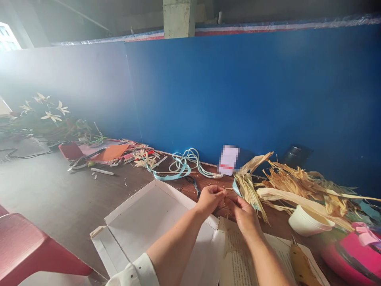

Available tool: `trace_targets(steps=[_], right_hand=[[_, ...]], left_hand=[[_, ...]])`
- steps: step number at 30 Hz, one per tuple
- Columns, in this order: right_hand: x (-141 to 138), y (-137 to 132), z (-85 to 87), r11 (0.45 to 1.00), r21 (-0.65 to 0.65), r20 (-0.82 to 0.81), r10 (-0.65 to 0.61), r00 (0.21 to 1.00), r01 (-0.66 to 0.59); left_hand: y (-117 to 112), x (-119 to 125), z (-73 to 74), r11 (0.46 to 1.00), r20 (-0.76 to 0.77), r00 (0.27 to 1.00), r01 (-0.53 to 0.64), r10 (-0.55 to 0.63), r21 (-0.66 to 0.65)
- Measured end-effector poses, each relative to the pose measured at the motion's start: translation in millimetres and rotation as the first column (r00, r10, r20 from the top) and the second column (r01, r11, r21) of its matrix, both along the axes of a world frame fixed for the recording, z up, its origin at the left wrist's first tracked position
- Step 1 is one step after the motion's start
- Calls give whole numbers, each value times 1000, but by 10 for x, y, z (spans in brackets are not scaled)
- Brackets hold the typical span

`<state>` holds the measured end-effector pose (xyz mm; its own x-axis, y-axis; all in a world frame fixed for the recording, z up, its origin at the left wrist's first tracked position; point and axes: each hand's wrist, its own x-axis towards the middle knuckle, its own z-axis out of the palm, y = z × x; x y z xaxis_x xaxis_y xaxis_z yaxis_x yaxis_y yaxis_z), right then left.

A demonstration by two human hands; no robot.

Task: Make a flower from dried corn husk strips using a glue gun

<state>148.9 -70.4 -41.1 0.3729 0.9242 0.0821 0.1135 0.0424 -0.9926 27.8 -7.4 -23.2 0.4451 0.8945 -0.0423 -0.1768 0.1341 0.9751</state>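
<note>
My left hand and my right hand meet above the near edge of the table. Both have thumb and fingers pinched together. Something small and thin, pale brown, seems to be between the fingertips, but its kind does not show. Just behind my left hand lie dark-handled scissors. Under my left forearm sits a shallow white cardboard box. Below my right hand are printed pages. Dried corn husks lie close to the right of my right hand.
A whitish cup leans beside more husks. At lower right are a tan-handled pointed tool and a pink object. Cords, paper scraps and flowers lie leftward. A blue partition stands behind; a pink stool is left.
</note>
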Motion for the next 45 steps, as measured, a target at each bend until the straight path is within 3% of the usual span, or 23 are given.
trace_targets(steps=[7,13,23,31,38,45], right_hand=[[24,15,-34,997,-65,-28,28,999,-30],[39,30,-63,997,-68,-82,28,996,-33],[-54,21,-3,994,-93,-230,35,973,-58],[-27,22,-17,996,-75,-246,28,969,-48],[38,31,-70,999,-53,-167,-7,986,-2],[-2,25,-23,999,-35,-123,17,992,-22]], left_hand=[[26,9,-66,999,-80,996,-30,32,27],[8,35,-55,999,-111,993,-27,30,34],[-15,14,-27,983,-153,980,-106,129,148],[7,23,-28,1000,-30,1000,2,-1,28],[19,19,29,993,165,985,-35,53,-109],[-6,25,0,999,73,997,-20,24,-47]])
